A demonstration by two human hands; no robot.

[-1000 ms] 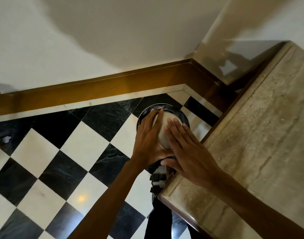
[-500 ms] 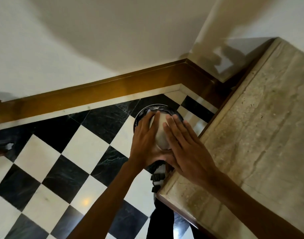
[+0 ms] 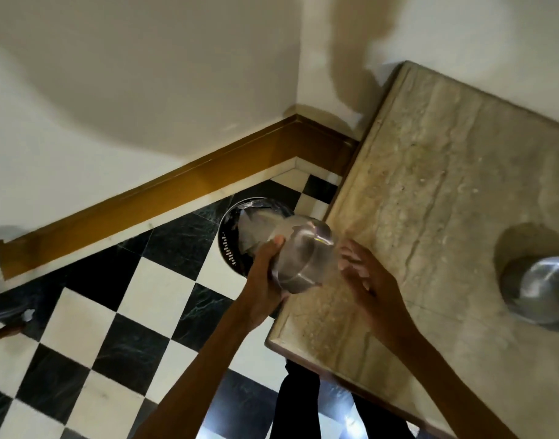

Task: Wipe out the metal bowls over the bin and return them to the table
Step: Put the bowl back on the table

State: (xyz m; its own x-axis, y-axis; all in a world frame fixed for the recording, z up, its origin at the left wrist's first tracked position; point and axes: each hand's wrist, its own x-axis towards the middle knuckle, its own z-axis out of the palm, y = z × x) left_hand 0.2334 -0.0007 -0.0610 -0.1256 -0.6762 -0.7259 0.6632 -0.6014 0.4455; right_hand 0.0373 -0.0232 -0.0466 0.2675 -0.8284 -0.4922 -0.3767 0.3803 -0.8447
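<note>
My left hand (image 3: 265, 280) grips a metal bowl (image 3: 306, 255), bottom toward me, tilted over the left edge of the marble table (image 3: 430, 185). My right hand (image 3: 367, 274) hovers just right of the bowl, fingers spread and holding nothing. Below and behind the bowl, the round black bin (image 3: 232, 245) stands on the checkered floor, with crumpled white tissue (image 3: 256, 226) inside it. A second metal bowl (image 3: 544, 289) lies upside down on the table at the right edge of the view.
A brown skirting board (image 3: 164, 198) runs along the white wall behind the bin. The table's corner (image 3: 272, 340) juts out near my dark trouser legs (image 3: 300, 403). An unclear dark object (image 3: 8, 315) lies at the far left of the floor.
The bowl has come up from over the bin toward the table edge. My right hand has left the bowl and opened. The view has swung right, showing the second bowl.
</note>
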